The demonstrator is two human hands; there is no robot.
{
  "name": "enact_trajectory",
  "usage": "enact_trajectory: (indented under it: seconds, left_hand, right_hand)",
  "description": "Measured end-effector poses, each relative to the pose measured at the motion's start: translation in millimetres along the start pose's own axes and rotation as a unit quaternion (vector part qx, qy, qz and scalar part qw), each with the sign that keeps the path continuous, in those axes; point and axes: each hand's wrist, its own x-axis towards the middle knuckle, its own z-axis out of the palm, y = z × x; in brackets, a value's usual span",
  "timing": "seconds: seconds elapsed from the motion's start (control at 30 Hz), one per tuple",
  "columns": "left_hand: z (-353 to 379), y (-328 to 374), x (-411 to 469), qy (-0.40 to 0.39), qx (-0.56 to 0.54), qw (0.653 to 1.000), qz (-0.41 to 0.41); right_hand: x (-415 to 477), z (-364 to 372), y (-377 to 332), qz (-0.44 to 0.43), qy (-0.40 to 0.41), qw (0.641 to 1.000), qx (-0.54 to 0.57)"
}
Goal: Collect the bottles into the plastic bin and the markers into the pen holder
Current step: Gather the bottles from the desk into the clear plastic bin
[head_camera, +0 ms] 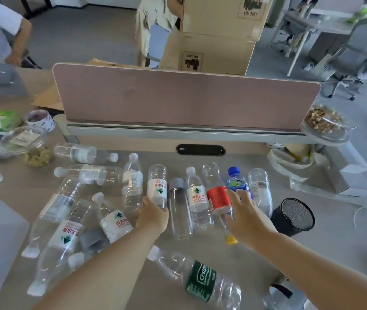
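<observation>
left hand point(153, 214) on upside-down bottle point(157, 185), right hand point(246, 217) on red-label bottle point(219, 198)

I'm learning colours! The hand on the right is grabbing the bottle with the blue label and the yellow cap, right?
Nearly. In the head view the right hand is on a bottle with a yellow cap, but its label is red, not blue. The blue one is the bottle with the blue cap just behind it.

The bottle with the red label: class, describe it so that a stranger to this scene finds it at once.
Start at the pink desk divider and drop to the row of clear bottles on the table below. Just left of the black mesh pen holder, under the right hand, lies the red-label bottle. It alone has a yellow cap.
</observation>
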Motion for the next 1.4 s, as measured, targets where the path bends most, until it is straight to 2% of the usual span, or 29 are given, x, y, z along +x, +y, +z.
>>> enact_trajectory:
  seconds: [0.13, 0.23, 0.3, 0.43, 0.67, 0.8, 0.87, 0.97, 1.17, 1.3, 1.4]
  left_hand:
    - [-25.7, 10.2, -6.2, 0.019, -0.041, 0.999, 0.017]
    - [-59.0, 16.2, -12.8, 0.060, -0.073, 0.993, 0.071]
    - [-85.1, 16.4, -20.0, 0.086, -0.063, 0.989, 0.100]
    - [-128.8, 7.2, -31.4, 0.121, -0.036, 0.986, 0.106]
    - [-166.6, -10.8, -57.8, 0.172, -0.045, 0.977, 0.118]
    - [-193.2, -21.2, -69.2, 0.220, -0.076, 0.966, 0.113]
    - [-208.8, -28.4, -76.1, 0.243, -0.086, 0.961, 0.104]
    - [-227.4, -39.5, -87.6, 0.269, -0.085, 0.954, 0.103]
    - [-229.0, -47.5, -98.6, 0.250, -0.073, 0.958, 0.119]
    - [-205.2, -54.3, -80.3, 0.204, -0.080, 0.964, 0.152]
    - [-198.2, -67.9, -70.3, 0.179, -0.087, 0.967, 0.161]
  right_hand:
    - [15.1, 11.9, -29.1, -0.039, 0.007, 0.999, 0.024]
    - [27.1, 20.4, -59.4, -0.056, -0.006, 0.998, 0.038]
    - [34.5, 28.0, -80.6, -0.063, -0.020, 0.997, 0.037]
    - [51.6, 51.6, -109.9, -0.071, -0.038, 0.997, 0.014]
    - [65.0, 104.5, -113.5, -0.023, -0.041, 0.997, -0.065]
    - [61.0, 111.4, -108.6, -0.012, -0.061, 0.995, -0.084]
    - [61.6, 99.1, -111.7, 0.013, -0.061, 0.996, -0.061]
    - [64.5, 77.5, -117.7, 0.072, -0.073, 0.994, 0.029]
    - [53.3, 71.6, -121.2, 0.087, -0.104, 0.986, 0.100]
    - [50.7, 106.2, -129.6, 0.121, -0.126, 0.978, 0.113]
    - [47.2, 127.4, -136.4, 0.108, -0.116, 0.980, 0.117]
